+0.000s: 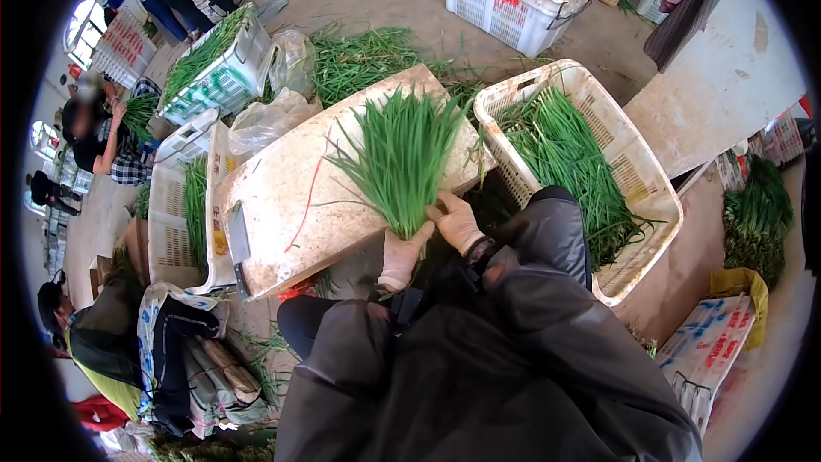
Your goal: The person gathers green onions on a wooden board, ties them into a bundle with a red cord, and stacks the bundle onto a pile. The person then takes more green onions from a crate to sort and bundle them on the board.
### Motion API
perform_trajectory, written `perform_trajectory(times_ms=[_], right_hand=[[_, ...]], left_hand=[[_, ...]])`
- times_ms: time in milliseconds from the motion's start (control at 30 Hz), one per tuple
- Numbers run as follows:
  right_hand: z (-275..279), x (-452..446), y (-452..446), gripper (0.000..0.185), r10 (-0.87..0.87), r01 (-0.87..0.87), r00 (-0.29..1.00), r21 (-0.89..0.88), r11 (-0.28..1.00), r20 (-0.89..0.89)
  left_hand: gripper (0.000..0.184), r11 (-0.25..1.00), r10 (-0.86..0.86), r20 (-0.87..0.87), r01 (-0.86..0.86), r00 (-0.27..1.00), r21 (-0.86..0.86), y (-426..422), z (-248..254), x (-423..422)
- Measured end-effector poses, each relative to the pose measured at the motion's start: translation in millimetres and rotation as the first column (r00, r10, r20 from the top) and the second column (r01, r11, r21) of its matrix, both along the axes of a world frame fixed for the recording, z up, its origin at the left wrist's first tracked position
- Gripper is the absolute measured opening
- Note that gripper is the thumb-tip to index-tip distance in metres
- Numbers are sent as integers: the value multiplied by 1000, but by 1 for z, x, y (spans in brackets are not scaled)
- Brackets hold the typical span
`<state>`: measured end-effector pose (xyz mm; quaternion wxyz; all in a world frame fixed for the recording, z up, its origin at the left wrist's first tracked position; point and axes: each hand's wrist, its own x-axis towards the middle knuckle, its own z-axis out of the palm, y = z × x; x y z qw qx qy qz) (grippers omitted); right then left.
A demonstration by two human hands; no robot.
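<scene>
A bunch of green chives (409, 154) fans out over the pale cutting board (274, 197), its leaf tips pointing away from me. My left hand (404, 255), in a thin glove, is wrapped around the stem end of the bunch near the board's front edge. From the right, my right hand (457, 222), also gloved, pinches stems at the side of the same bunch. A cleaver (238, 238) lies at the board's left end with its handle towards me. Between it and the bunch is a red string (312, 188).
At my right stands a white crate (660, 178) holding loose chives (569, 150). Another crate (169, 214) is left of the board. Beyond the board lies a chive pile (363, 60) beside plastic bags (269, 120). Stacked crates (505, 13) stand farther back. Several people work at left.
</scene>
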<state>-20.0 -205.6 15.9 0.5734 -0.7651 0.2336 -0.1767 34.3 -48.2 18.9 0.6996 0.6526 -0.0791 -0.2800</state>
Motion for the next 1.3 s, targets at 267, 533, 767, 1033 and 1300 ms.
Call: perform_trajectory(times_ms=[267, 533, 767, 1033, 1300], right_hand=[[-6, 16, -6, 24, 8, -82, 983, 396, 914, 185], [-31, 21, -22, 25, -171, 141, 982, 308, 941, 75], [26, 16, -25, 38, -290, 265, 957, -437, 860, 11], [70, 14, 18, 22, 40, -101, 992, -578, 810, -118], [43, 17, 0, 12, 44, -59, 994, 147, 987, 101]], left_hand=[[45, 932, -170, -527, -37, 832, -360, 8, 0, 3], [51, 856, -280, -592, -82, 756, -510, 13, 8, 0], [59, 796, -365, -612, -106, 701, -596, 15, 0, 0], [59, 783, -328, -629, -169, 704, -598, 8, -26, 0], [58, 775, -354, -636, -166, 685, -610, 9, -22, 1]])
